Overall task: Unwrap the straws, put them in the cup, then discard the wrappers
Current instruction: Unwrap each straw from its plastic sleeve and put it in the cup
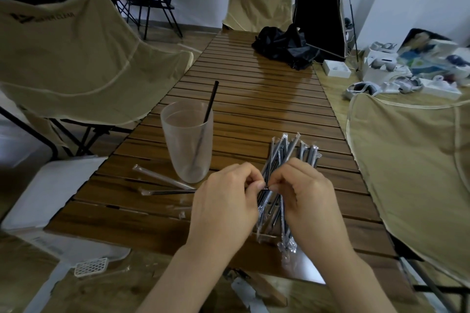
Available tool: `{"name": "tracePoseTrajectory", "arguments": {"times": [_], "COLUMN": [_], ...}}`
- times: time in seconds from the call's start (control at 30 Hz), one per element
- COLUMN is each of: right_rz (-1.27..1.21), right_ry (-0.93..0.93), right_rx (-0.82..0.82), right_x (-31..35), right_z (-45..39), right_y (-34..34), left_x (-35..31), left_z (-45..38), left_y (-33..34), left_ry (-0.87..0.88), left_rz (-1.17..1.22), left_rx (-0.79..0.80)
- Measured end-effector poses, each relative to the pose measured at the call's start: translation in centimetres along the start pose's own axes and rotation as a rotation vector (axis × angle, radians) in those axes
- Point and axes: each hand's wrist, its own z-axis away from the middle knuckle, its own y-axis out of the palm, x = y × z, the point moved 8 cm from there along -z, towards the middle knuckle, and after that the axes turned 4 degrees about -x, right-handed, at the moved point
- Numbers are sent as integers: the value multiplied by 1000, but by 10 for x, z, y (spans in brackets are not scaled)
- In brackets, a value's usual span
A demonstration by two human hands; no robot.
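A frosted plastic cup [188, 145] stands on the slatted wooden table [254, 109] with one black straw [211, 101] leaning in it. A pile of several wrapped black straws [287, 152] lies to the right of the cup. My left hand [226, 201] and my right hand [305, 198] meet above the pile's near end, both pinching one wrapped straw [265, 187] at its tip. Left of the cup lie an empty clear wrapper [160, 176] and another wrapper with a dark straw partly in it [167, 192].
Beige folding chairs stand at the left [76, 58], the right [412, 160] and the table's far end [259, 7]. A black bag [282, 46] sits on the far part of the table. White boxes and headsets [396, 73] lie on the floor at the right.
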Motion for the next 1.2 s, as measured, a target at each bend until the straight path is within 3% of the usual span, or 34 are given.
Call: {"name": "tracePoseTrajectory", "arguments": {"times": [0.4,0.6,1.07,1.2], "right_rz": [40,-26,-176,-278], "right_ry": [-93,-6,238,396], "right_rx": [-15,92,-58,-54], "right_x": [12,4,-6,-20], "right_z": [4,4,3,4], "right_y": [10,22,5,2], "left_x": [23,19,-14,-17], "left_z": [3,2,1,3], "left_y": [2,-5,-18,-18], "left_ry": [-235,-127,145,165], "left_rz": [100,38,23,13], "left_rx": [50,47,-109,-100]}}
